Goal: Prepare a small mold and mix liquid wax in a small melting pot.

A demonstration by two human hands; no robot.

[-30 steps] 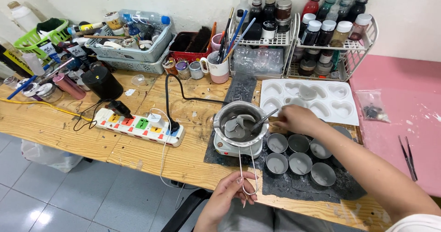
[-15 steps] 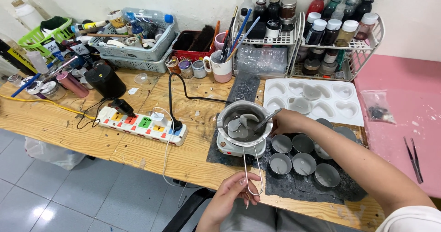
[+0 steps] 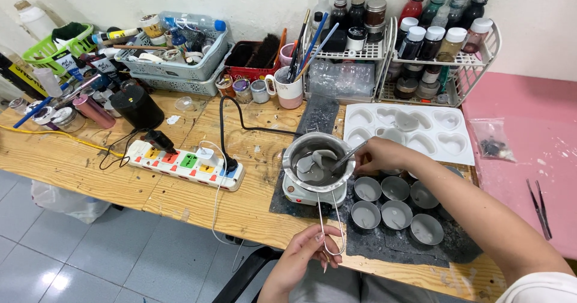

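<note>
Head view: melting pot [image 3: 318, 162] between left hand [image 3: 306, 252] and right hand [image 3: 378, 154].

A white power strip [image 3: 183, 162] lies left; a heart-shaped mould [image 3: 415, 132] sits before bottle racks [image 3: 442, 51].

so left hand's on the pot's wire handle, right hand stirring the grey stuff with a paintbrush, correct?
Not quite. The head view shows the right hand stirring with a metal spoon, not a paintbrush. The rest holds: the left hand grips the wire handle of the pot of grey material.
</note>
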